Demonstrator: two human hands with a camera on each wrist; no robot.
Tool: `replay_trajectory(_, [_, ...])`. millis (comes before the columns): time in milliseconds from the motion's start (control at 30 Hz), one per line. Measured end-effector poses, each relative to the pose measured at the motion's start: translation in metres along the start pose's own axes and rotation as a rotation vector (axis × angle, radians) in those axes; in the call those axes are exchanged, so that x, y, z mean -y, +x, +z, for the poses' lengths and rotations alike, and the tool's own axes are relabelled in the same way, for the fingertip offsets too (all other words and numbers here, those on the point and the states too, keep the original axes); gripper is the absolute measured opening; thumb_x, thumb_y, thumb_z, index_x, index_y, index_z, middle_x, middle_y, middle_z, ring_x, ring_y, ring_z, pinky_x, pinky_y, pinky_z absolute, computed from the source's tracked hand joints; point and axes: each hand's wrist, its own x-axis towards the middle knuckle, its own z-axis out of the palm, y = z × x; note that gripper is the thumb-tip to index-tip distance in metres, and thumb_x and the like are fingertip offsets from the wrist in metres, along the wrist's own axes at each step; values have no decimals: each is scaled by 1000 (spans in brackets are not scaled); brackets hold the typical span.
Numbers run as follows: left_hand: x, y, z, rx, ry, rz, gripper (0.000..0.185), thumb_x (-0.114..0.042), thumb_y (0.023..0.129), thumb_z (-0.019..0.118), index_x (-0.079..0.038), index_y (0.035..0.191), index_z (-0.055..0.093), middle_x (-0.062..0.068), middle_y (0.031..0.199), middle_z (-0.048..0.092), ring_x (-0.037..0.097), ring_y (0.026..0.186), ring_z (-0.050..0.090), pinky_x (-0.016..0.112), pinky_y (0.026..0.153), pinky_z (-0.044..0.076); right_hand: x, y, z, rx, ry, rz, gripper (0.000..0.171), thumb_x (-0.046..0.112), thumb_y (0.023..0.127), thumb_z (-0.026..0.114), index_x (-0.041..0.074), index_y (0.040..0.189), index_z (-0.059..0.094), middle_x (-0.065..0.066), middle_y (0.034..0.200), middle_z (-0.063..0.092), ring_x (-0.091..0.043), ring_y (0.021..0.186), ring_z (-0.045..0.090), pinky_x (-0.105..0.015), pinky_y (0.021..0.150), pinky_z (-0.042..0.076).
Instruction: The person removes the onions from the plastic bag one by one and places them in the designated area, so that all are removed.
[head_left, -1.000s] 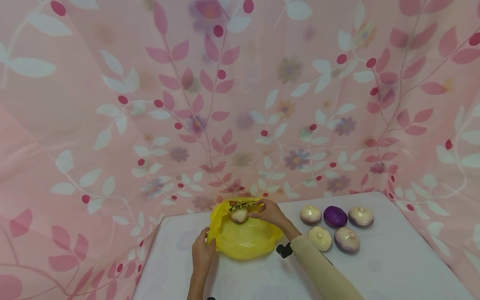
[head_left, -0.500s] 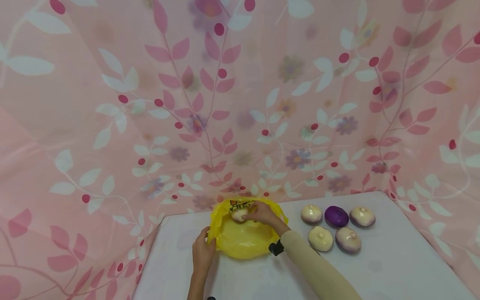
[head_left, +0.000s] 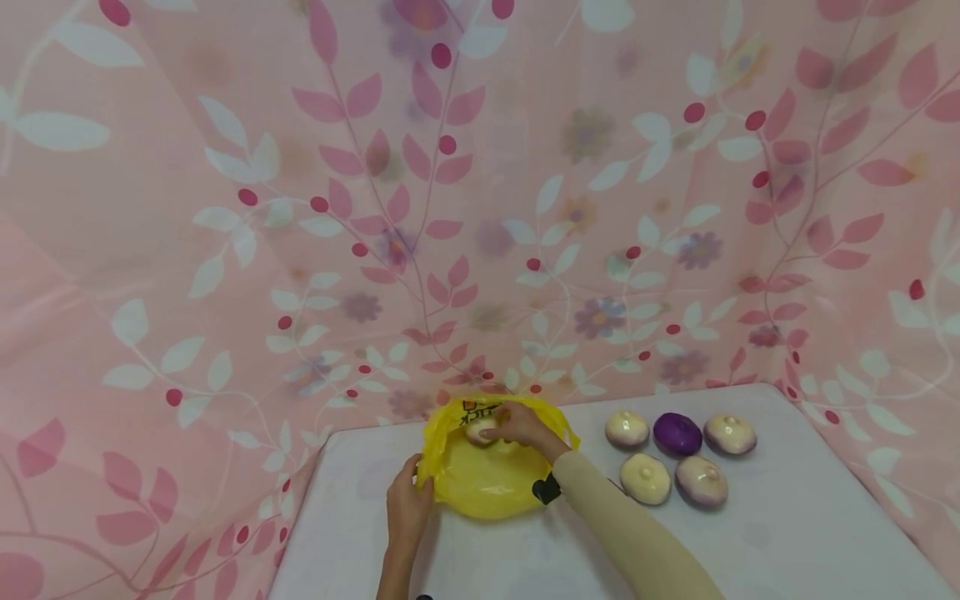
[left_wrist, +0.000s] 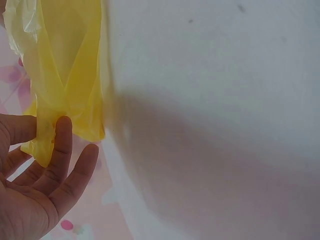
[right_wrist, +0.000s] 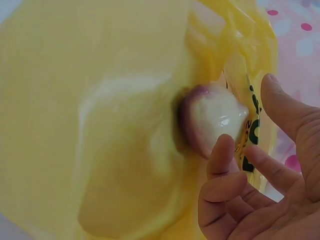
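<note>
A yellow plastic bag [head_left: 487, 496] with black print lies on the table, its mouth spread wide. My left hand [head_left: 408, 504] pinches its left rim between thumb and fingers, as the left wrist view shows. Inside, near the printed wall, sits a cream and purple turnip [right_wrist: 212, 120]. My right hand [head_left: 521, 423] reaches into the bag's mouth. Its fingertips [right_wrist: 222, 150] are right at the turnip's side, while the thumb [right_wrist: 280, 102] stays apart from it. The fingers bend loosely without closing round the turnip.
On the right of the white table [head_left: 780, 533] several turnips sit in a group, among them a cream turnip [head_left: 645, 479] and a deep purple turnip [head_left: 677, 434]. A pink floral cloth [head_left: 480, 208] hangs behind. A black piece [head_left: 546, 488] shows under my right wrist.
My right hand has moved left, from beside the turnip to partly over it. My left hand keeps hold of the bag's rim in the same place.
</note>
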Motion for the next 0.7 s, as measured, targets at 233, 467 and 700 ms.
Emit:
replay_trajectory(233, [2, 1, 0, -4, -2, -5, 42, 3, 82, 74, 0, 123, 64, 19, 109, 69, 36, 98, 65, 50, 87, 52, 4, 1, 4, 7, 12, -116, 71, 26, 81, 82, 0, 138, 50, -20, 130, 56, -30, 97, 59, -41, 80, 54])
replay_trajectory(467, [2, 1, 0, 5, -2, -19, 42, 2, 83, 74, 0, 123, 63, 18, 109, 69, 35, 98, 65, 51, 88, 52, 11, -1, 4, -18, -62, -93, 49, 26, 79, 84, -1, 110, 56, -13, 98, 61, -26, 77, 56, -36, 67, 49])
replay_trajectory(700, [1, 2, -1, -1, 3, -5, 42, 2, 83, 74, 0, 123, 63, 18, 111, 68, 36, 99, 65, 51, 89, 51, 15, 4, 7, -24, -115, -98, 51, 28, 79, 84, 2, 117, 61, -14, 117, 63, -28, 98, 57, -42, 87, 50])
